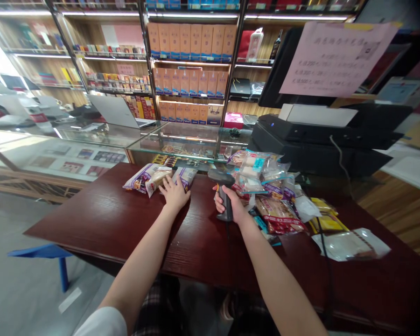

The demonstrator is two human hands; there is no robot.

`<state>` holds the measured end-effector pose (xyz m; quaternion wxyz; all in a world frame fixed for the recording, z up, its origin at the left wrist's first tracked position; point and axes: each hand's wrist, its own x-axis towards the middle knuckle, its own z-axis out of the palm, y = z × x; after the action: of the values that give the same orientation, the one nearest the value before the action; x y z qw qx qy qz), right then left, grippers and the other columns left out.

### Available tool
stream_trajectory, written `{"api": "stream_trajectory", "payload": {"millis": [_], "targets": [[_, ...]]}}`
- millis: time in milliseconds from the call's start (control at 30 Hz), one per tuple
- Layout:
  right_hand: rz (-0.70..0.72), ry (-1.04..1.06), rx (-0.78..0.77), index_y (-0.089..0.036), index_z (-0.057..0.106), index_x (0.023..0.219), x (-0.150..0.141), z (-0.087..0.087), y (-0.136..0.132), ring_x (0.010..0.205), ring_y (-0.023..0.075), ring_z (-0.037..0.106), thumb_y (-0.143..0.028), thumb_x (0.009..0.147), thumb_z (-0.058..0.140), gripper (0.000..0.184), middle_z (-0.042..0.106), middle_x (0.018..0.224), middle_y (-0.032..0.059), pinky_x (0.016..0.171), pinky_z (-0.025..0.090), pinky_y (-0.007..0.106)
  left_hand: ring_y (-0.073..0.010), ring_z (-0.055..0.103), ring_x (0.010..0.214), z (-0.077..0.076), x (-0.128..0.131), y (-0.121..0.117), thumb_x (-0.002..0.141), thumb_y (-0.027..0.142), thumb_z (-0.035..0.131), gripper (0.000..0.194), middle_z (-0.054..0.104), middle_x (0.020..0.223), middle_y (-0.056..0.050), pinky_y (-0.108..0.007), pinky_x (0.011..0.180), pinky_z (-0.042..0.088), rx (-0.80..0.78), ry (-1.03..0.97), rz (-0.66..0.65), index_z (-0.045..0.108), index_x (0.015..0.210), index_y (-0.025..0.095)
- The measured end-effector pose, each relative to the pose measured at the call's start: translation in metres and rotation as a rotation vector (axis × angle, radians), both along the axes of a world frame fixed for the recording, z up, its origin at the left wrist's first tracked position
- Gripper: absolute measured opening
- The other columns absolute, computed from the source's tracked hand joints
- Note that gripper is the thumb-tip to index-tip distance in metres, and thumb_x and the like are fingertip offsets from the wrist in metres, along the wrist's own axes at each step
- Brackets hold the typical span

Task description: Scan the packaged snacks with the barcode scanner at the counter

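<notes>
Both forearms reach out over a dark red wood counter (91, 219). The right hand (231, 203) is closed around a black handheld barcode scanner (224, 191), with its cord (227, 240) trailing down across the counter. The left hand (174, 195) is open, palm down, fingers spread, its fingertips against a few wrapped snack packs (157, 179). A bigger heap of snack bags (266, 196) sits just beside the scanner. Past that, there's a black printer (318, 140), a glass display case (182, 140), and shelves of orange boxes (192, 42).
</notes>
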<state>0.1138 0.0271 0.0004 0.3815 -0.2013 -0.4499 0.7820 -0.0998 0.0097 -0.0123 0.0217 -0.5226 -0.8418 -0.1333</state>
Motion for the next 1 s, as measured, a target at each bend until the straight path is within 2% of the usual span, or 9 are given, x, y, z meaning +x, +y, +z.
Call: {"api": "stream_trajectory", "payload": {"millis": [100,200,333,467,600,867,1000], "targets": [[-0.006,-0.042,0.01,-0.021,0.057,0.099,-0.001,-0.001,0.0,0.037,0.0075,0.039,-0.056,0.082,0.068,0.04,0.051,0.057,-0.0084,0.04,0.032,0.023,-0.0471,0.045,0.135,0.004,-0.002,-0.001,0.084,0.048,0.061,0.094,0.042,0.15,-0.034,-0.058,0.106,0.037,-0.026,-0.019,0.043,0.026,0.158,0.002],[-0.026,-0.085,0.02,-0.02,0.058,0.099,-0.002,-0.001,-0.001,0.037,0.0075,0.04,-0.056,0.081,0.069,0.041,0.051,0.056,-0.0085,0.039,0.033,0.023,-0.0437,0.053,0.122,0.005,-0.005,0.0,0.084,0.039,0.059,0.079,0.055,0.135,-0.029,-0.055,0.101,0.041,0.002,0.016,0.012,0.038,0.151,0.002],[-0.051,-0.111,0.019,-0.019,0.06,0.103,-0.004,-0.001,-0.002,0.037,0.0077,0.041,-0.057,0.08,0.07,0.045,0.051,0.056,-0.0083,0.039,0.033,0.023,-0.0398,0.051,0.123,0.001,-0.009,0.001,0.081,0.023,0.056,0.071,0.056,0.133,-0.024,-0.054,0.11,0.032,0.158,0.159,-0.077,0.043,0.149,0.005],[-0.072,-0.113,0.008,-0.018,0.06,0.105,-0.004,-0.001,-0.002,0.036,0.0078,0.041,-0.058,0.078,0.072,0.05,0.051,0.055,-0.0086,0.038,0.033,0.022,-0.0387,0.047,0.129,-0.002,-0.012,0.003,0.082,0.017,0.054,0.071,0.052,0.14,-0.025,-0.055,0.118,0.023,0.281,0.223,-0.117,0.042,0.152,0.007],[-0.091,-0.11,-0.002,-0.019,0.058,0.099,-0.004,0.0,-0.001,0.036,0.0076,0.041,-0.06,0.076,0.073,0.049,0.051,0.055,-0.0086,0.038,0.033,0.022,-0.0385,0.046,0.131,-0.002,-0.012,0.002,0.081,0.016,0.054,0.073,0.051,0.142,-0.023,-0.056,0.119,0.021,0.294,0.224,-0.137,0.042,0.153,0.011],[-0.104,-0.15,0.001,-0.021,0.054,0.087,-0.003,-0.002,0.002,0.035,0.0071,0.04,-0.061,0.077,0.072,0.045,0.051,0.053,-0.0091,0.036,0.034,0.021,-0.0384,0.046,0.13,-0.002,-0.01,0.0,0.084,0.019,0.05,0.064,0.052,0.141,-0.022,-0.054,0.12,0.02,0.26,0.206,-0.121,0.049,0.147,0.01],[-0.109,-0.158,-0.009,-0.021,0.055,0.087,-0.003,-0.002,0.002,0.035,0.0073,0.042,-0.061,0.077,0.071,0.045,0.051,0.053,-0.0088,0.037,0.035,0.021,-0.0375,0.044,0.133,-0.001,-0.009,0.0,0.083,0.018,0.05,0.068,0.05,0.142,-0.022,-0.055,0.121,0.018,0.227,0.186,-0.112,0.045,0.151,0.012]]}}
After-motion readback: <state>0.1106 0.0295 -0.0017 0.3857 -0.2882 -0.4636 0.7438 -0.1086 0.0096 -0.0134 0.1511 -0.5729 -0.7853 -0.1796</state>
